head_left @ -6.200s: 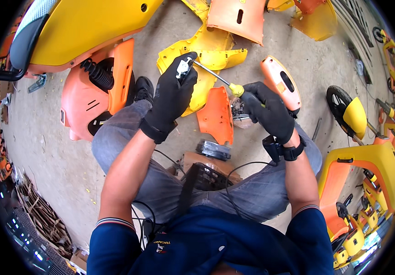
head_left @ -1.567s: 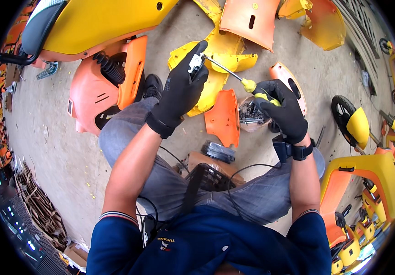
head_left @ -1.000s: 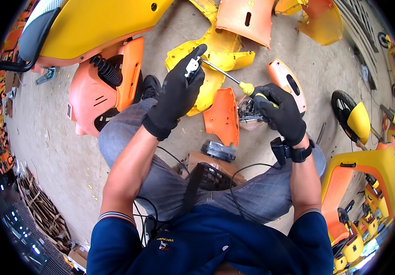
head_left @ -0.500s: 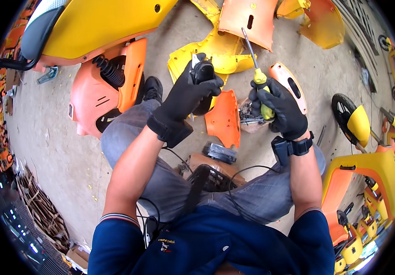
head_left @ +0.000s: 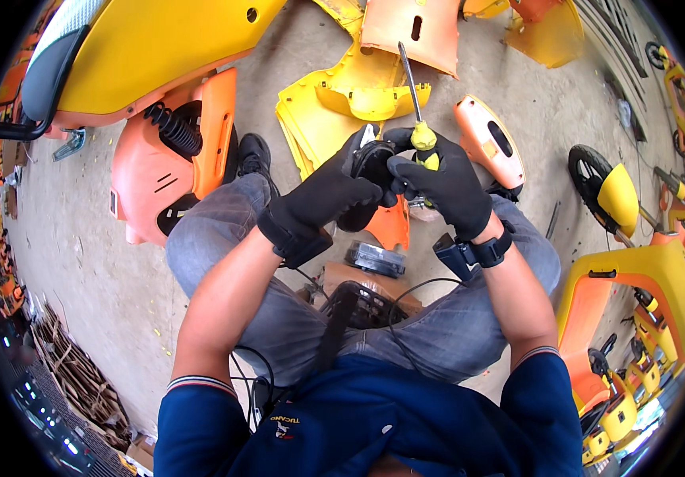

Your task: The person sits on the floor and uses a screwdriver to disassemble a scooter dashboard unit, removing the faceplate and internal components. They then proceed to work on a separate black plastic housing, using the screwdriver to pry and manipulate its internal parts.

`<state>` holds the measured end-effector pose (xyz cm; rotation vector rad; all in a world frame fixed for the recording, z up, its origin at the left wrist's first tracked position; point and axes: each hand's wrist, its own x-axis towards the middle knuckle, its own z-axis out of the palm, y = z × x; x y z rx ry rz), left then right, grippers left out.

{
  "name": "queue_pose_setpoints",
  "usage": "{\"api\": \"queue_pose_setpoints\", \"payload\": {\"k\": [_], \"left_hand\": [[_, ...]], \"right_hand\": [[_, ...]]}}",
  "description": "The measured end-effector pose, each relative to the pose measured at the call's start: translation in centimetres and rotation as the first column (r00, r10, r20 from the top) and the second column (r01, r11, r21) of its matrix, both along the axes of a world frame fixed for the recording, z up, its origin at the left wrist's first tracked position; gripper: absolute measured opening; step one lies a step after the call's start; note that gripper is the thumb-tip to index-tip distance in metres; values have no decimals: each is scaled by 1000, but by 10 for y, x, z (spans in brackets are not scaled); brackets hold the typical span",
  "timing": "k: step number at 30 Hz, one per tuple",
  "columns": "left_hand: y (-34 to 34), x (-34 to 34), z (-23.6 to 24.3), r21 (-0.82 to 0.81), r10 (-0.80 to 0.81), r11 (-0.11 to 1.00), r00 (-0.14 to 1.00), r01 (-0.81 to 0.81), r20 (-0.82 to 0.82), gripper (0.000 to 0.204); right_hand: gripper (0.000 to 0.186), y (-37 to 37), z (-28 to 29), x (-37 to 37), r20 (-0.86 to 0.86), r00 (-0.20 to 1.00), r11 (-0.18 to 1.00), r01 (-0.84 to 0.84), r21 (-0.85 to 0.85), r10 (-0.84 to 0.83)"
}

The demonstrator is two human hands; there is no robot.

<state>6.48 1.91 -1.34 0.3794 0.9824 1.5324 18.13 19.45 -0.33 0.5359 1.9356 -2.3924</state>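
Observation:
My gloved left hand (head_left: 327, 191) is closed round a dark rounded part (head_left: 370, 167) with a small white piece at its top, held over the gap between my knees. Against it, my gloved right hand (head_left: 446, 183) grips a yellow-handled screwdriver (head_left: 424, 138), its metal shaft standing up, and the fingers reach the dark part. Behind my hands lie yellow body panels (head_left: 301, 107); below them an orange panel (head_left: 390, 226) is partly hidden. Right of the screwdriver is a pale orange piece with a dark slot (head_left: 477, 123).
A yellow seated body (head_left: 152, 48) and a pink shell with a shock absorber (head_left: 144, 183) fill the upper left. A wheel with yellow fender (head_left: 617, 203) and a yellow-orange frame (head_left: 636, 266) are at right. A clear case (head_left: 374, 258) sits on cardboard between my legs.
The screwdriver has left the white piece and swung upright. The held part has turned, showing its dark side, and my hands have come together, my right moving left onto it.

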Motion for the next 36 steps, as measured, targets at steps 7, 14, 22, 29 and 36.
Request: {"api": "queue_pose_setpoints", "payload": {"k": [7, 14, 22, 29, 36], "left_hand": [[4, 1, 4, 31, -64, 997, 997, 65, -43, 67], [0, -6, 9, -128, -137, 984, 987, 125, -85, 57], [-2, 3, 0, -189, -158, 972, 984, 141, -77, 44], [-2, -7, -1, -164, -17, 986, 976, -20, -218, 30], [-9, -29, 13, -143, 156, 969, 946, -202, -283, 33]], "right_hand": [[38, -2, 2, -2, -13, 999, 989, -49, -141, 48], [36, 7, 4, 1, 66, 996, 989, 68, -132, -60], [35, 13, 5, -1, 21, 993, 984, 120, -132, -118], [45, 11, -1, -7, 30, 982, 983, 185, 8, -185], [41, 24, -77, -4, 214, 963, 985, 172, -8, -166]]}}
